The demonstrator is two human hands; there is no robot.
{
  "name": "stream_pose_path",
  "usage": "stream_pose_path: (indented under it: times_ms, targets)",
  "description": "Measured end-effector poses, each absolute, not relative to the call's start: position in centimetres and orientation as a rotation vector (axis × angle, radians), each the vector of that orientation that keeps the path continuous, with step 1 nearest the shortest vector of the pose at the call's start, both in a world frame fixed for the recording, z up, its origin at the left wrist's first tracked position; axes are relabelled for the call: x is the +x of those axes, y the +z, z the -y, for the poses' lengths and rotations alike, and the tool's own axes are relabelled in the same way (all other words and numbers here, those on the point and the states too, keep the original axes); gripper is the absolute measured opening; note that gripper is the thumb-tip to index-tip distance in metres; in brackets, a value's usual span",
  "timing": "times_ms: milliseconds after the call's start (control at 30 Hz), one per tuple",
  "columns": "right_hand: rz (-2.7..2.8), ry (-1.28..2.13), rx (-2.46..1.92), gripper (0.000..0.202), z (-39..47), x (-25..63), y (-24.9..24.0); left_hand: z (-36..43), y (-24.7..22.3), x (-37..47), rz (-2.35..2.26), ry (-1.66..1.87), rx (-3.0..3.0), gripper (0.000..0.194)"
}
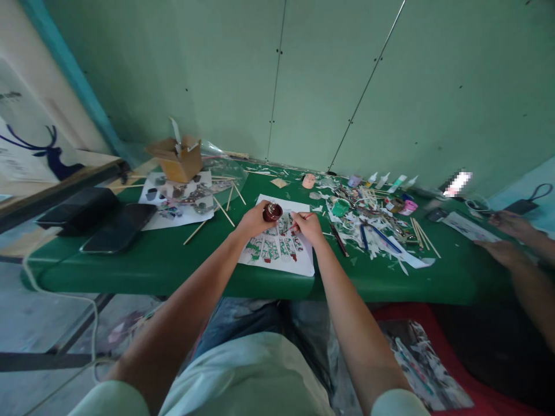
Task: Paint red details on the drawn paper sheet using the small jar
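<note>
From the head view, the patterned paper sheet (306, 263) lies flat beneath both hands, reaching toward the wearer. It is white, with green and red patches in strips. The left hand (252, 221) curls around a small dark-red jar (273, 212); the right hand (306, 224) pinches a thin stick (309, 215) over the sheet.

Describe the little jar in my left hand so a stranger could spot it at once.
On the green table, find the white sheet with the green and red pattern, nearest your lap. Over it, your left hand holds a small jar, dark red, unlike the green pot among the scraps to the right.
</note>
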State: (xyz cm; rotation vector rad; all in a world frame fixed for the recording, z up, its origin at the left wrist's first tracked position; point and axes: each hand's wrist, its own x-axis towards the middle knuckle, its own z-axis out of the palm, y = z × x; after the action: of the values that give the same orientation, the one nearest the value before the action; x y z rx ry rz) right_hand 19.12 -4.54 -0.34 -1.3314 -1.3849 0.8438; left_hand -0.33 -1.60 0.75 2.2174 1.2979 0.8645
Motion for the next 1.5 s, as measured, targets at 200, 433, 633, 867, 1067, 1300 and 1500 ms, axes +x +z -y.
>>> stream_pose_path:
  times_ms: [200,433,633,867,1067,1300,1500]
  targets:
    - [1.353,0.839,-1.328,0.038,4.54,19.16,-0.28,1.61,0.81,-0.30,-1.301,0.862,2.206,0.057]
    - [1.326,0.815,-1.352,0.038,4.47,19.19,-0.27,1.45,0.66,-0.31,-1.302,0.866,2.202,0.058]
    - [1.364,0.795,-1.352,0.038,4.42,19.23,-0.34,1.39,0.59,-0.29,-1.309,0.866,2.214,0.058]
    - [1.312,0.832,-1.332,0.038,4.27,19.30,-0.58,1.44,0.66,-0.31,-1.315,0.858,2.205,0.059]
    - [1.302,0.824,-1.328,0.038,4.15,19.39,-0.73,1.37,0.58,-0.33,-1.315,0.866,2.220,0.059]
    - [1.332,0.785,-1.357,0.037,4.29,19.39,-0.56,1.44,0.62,-0.32,-1.314,0.856,2.205,0.059]
    - [1.338,0.780,-1.365,0.036,4.26,19.28,-0.45,1.54,0.78,-0.29,-1.306,0.859,2.201,0.058]
